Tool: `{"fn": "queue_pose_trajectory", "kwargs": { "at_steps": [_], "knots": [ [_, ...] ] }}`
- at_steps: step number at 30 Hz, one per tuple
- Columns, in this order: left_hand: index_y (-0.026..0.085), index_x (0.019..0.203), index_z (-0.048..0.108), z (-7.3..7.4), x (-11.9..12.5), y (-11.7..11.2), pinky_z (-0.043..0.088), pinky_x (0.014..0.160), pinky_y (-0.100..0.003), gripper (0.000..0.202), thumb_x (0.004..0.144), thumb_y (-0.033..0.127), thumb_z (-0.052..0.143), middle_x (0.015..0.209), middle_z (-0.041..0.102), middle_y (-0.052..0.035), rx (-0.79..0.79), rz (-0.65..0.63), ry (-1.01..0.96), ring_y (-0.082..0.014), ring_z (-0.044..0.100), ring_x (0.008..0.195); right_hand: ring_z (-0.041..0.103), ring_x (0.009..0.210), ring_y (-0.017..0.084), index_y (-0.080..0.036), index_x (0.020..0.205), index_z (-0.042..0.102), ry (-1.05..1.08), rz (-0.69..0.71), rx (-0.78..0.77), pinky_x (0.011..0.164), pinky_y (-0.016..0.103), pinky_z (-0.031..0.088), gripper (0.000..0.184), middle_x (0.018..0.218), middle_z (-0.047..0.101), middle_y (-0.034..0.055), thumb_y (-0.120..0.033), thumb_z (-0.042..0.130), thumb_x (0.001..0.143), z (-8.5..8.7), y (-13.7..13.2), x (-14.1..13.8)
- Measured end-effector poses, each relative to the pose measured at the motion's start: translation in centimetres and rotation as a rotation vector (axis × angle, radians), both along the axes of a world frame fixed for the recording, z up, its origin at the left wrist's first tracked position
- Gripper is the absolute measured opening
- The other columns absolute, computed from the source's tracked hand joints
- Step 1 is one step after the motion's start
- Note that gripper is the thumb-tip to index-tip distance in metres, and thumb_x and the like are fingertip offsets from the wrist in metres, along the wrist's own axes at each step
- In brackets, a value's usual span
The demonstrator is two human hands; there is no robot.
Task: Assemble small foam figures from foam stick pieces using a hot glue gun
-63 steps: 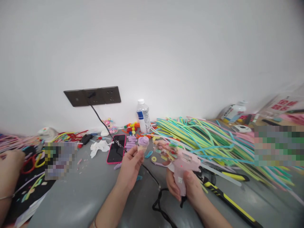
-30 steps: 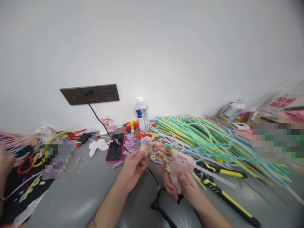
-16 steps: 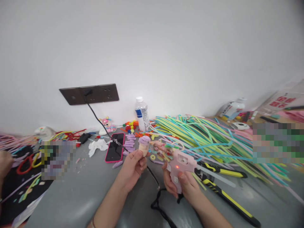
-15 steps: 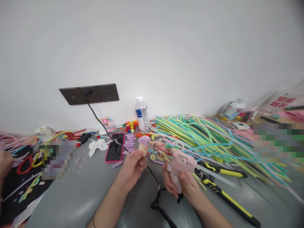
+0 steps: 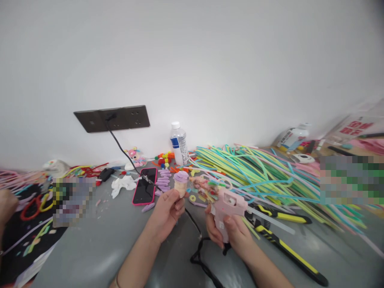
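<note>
My left hand (image 5: 166,210) is pinching a little toy ice cream cone (image 5: 181,183) by its bottom, with the purple top up. It sits in the middle of the scene, just above the grey table (image 5: 99,240). My right hand (image 5: 229,234) is wrapped tight around the handle of a pink glue gun (image 5: 230,205). The gun's tip points left at the cone, very close to it. I cannot tell if they touch, because bright little bits on the table behind blur with the tip.

A clear glue stick (image 5: 274,224) pokes out of the back of the gun to the right. A black cord (image 5: 200,256) loops on the table between my two arms. Just left of the cone lie some purple pieces (image 5: 164,180) and a phone in a pink case (image 5: 145,191), then a crumpled white tissue (image 5: 123,185). Far behind stand a water bottle (image 5: 179,143) and a dark socket panel (image 5: 112,119) on the wall. A big pile of long thin coloured craft stems (image 5: 264,172) fills the right side. A yellow and black tool (image 5: 288,256) lies near my right arm. At the far left edge another person's hand (image 5: 6,204) shows.

Both my arms reach in from the near edge, left palm turned right, right fist upright.
</note>
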State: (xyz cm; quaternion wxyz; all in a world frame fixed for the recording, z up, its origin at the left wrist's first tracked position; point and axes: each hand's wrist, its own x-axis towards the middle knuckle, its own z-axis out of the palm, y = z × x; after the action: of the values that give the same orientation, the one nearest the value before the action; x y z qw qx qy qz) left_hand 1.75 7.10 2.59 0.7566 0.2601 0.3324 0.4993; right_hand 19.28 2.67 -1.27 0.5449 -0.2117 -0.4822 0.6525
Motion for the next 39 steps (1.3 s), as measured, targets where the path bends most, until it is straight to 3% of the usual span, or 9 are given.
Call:
{"fn": "queue_pose_trajectory", "kwargs": {
  "at_steps": [5, 9, 13, 15, 19, 24, 39],
  "knots": [
    [0.011, 0.077, 0.068, 0.0, -0.1, 0.0, 0.029, 0.045, -0.014, 0.047, 0.056, 0.043, 0.096, 0.070, 0.059, 0.0005, 0.006, -0.021, -0.036, -0.0020, 0.032, 0.052, 0.033, 0.037, 0.007, -0.018, 0.106, 0.058, 0.014, -0.016, -0.014, 0.037, 0.018, 0.026, 0.052, 0.054, 0.043, -0.0078, -0.068, 0.057, 0.090, -0.6, 0.0, 0.0],
    [0.011, 0.081, 0.070, -0.1, -0.2, -0.1, 0.030, 0.046, -0.013, 0.047, 0.057, 0.042, 0.096, 0.071, 0.061, -0.0003, -0.032, -0.028, -0.083, -0.0019, 0.033, 0.052, 0.036, 0.037, 0.007, -0.018, 0.105, 0.060, 0.007, -0.071, -0.056, 0.039, 0.019, 0.027, 0.054, 0.055, 0.045, -0.0071, -0.069, 0.060, 0.088, -0.1, 0.0, 0.1],
    [0.009, 0.087, 0.071, -0.3, -0.4, -0.1, 0.030, 0.046, -0.013, 0.049, 0.058, 0.040, 0.096, 0.074, 0.064, -0.0028, -0.075, -0.045, -0.136, -0.0016, 0.034, 0.052, 0.037, 0.036, 0.007, -0.018, 0.077, 0.057, 0.009, -0.058, 0.000, 0.037, 0.019, 0.023, 0.056, 0.052, 0.042, -0.0059, -0.073, 0.056, 0.088, 0.5, 0.1, 0.2],
    [0.008, 0.087, 0.071, -0.2, -0.4, -0.1, 0.030, 0.045, -0.013, 0.049, 0.058, 0.040, 0.096, 0.074, 0.064, -0.0032, -0.082, -0.065, -0.151, -0.0015, 0.034, 0.052, 0.036, 0.035, 0.007, -0.019, 0.072, 0.054, 0.006, -0.043, 0.008, 0.036, 0.020, 0.024, 0.057, 0.051, 0.041, -0.0057, -0.074, 0.056, 0.088, 0.5, 0.0, 0.2],
    [0.010, 0.083, 0.071, 0.0, -0.3, -0.2, 0.031, 0.045, -0.012, 0.045, 0.059, 0.039, 0.096, 0.073, 0.062, -0.0014, -0.078, -0.104, -0.146, -0.0009, 0.034, 0.051, 0.035, 0.036, 0.006, -0.018, 0.094, 0.061, 0.019, -0.015, -0.024, 0.037, 0.019, 0.028, 0.057, 0.054, 0.044, -0.0068, -0.074, 0.059, 0.086, 0.1, -0.2, 0.1],
    [0.010, 0.076, 0.070, 0.1, -0.2, -0.3, 0.031, 0.045, -0.011, 0.042, 0.057, 0.037, 0.097, 0.070, 0.061, -0.0005, -0.079, -0.107, -0.140, -0.0001, 0.034, 0.050, 0.031, 0.035, 0.006, -0.022, 0.113, 0.058, 0.102, 0.049, -0.003, 0.035, 0.018, 0.028, 0.057, 0.054, 0.043, -0.0084, -0.072, 0.060, 0.086, -0.9, -0.3, 0.0],
    [0.010, 0.075, 0.072, 0.2, -0.2, -0.3, 0.031, 0.045, -0.011, 0.043, 0.055, 0.037, 0.098, 0.068, 0.060, -0.0005, -0.086, -0.106, -0.151, 0.0004, 0.035, 0.049, 0.029, 0.034, 0.006, -0.022, 0.105, 0.056, 0.066, 0.031, -0.082, 0.036, 0.020, 0.027, 0.061, 0.052, 0.042, -0.0090, -0.076, 0.063, 0.080, -0.7, -0.6, 0.1]
  ]
}}
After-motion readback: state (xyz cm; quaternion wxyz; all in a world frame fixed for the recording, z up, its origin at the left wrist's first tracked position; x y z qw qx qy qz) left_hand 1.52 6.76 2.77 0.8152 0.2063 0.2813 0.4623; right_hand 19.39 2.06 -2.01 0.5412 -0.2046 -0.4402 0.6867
